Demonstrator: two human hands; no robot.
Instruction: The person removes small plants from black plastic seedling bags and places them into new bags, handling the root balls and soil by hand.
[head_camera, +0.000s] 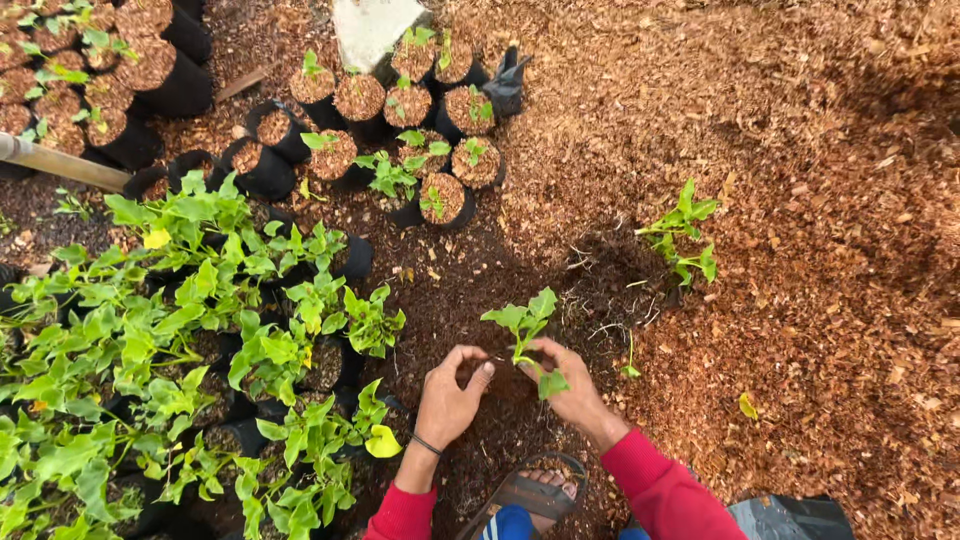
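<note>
Seedling (527, 325) upright in small dark bag (500, 385), low centre of head view, on mulch floor (800, 200). Left hand (448, 398) cupped on bag's left rim, fingers (478, 372) curled over soil, closed on bag edge. Right hand (566, 385) on right side, fingers (537, 352) pinched round stem just below leaves. Both hands touching bag, seedling between them. Red sleeves (660, 490) at both wrists; dark band (426, 444) on left wrist. Sandalled foot (530, 495) just below bag. Crowd of leafy bagged plants (180, 330) to left, near left hand. Rows of filled bags (400, 110) with small sprouts further up, well apart from hands. Loose seedling (685, 235) lying on mulch to upper right, beside dark dug patch (610, 280). Bamboo pole (60, 163) at far left.
</note>
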